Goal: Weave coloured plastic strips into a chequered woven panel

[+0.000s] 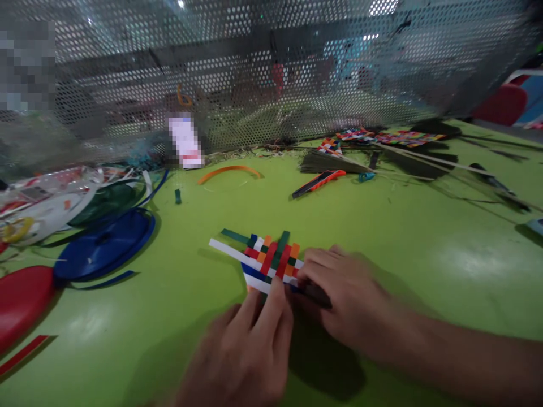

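We find the woven piece (278, 257) just below the middle of the frame, a small weave of red, white, green, orange and blue strips. Its far edge is uncovered, with short strip ends jutting out; at its left edge a long white tail and a green one reach over the worktop (424, 243). Its near edge lies under the fingers of the left hand (250, 333), which rest on the strips; we cannot tell whether that hand also pinches from beneath. The right hand (352, 299) grips the right edge between thumb and bent fingers, hiding that corner from us.

Around the weave we have bare green surface on the left and beyond the far edge, and a broad open stretch at the right of the frame past the right hand. Above, that room is bounded by an orange-edged cutter (319, 183), lying aslant, and a curved orange strip (231, 168), with a green snippet (177, 196) farther left.

On the left side we see a blue roll (106, 243) touching a red roll (25, 299), with a green roll (108, 202) behind. At upper right, dark flat pieces (335, 163), colourful woven pieces (409, 138) and thin sticks crowd the far part of the worktop. A perforated panel (237, 107) closes off the far side.
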A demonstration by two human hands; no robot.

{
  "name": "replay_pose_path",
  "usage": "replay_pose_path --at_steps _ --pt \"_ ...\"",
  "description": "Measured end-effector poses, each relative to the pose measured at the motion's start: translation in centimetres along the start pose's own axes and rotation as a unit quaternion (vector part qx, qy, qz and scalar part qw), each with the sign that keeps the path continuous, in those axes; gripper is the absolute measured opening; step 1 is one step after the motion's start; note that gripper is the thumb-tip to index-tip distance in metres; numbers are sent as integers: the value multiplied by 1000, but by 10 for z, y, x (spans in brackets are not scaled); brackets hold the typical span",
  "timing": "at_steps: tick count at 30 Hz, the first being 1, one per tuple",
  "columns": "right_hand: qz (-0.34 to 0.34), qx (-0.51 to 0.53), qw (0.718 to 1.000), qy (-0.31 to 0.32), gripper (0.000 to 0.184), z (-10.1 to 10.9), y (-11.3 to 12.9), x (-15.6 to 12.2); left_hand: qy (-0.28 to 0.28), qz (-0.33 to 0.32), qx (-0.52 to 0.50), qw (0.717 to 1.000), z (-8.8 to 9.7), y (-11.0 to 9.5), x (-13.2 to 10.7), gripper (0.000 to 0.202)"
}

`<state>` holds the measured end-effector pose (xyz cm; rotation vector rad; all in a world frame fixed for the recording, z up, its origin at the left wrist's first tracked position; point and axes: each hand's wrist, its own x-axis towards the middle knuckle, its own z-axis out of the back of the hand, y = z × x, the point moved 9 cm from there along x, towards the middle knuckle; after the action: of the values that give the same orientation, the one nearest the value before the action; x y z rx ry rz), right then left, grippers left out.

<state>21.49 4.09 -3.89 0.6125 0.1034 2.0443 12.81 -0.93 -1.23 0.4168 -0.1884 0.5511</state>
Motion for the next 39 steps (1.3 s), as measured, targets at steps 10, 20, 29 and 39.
replay_pose_path --at_steps 10,20,29,39 --pt "7 -25 999 -40 10 1 8 -8 5 0 -59 998 -14 -1 -7 38" --pt "-49 63 990 117 6 -13 -10 -3 81 126 -210 966 -48 27 -5 27" --pt "-25 -35 986 158 14 -13 -5 2 149 113 -239 953 -52 31 7 40" --pt "24 12 993 119 9 -11 -3 6 131 146 -258 946 -48 33 12 19"
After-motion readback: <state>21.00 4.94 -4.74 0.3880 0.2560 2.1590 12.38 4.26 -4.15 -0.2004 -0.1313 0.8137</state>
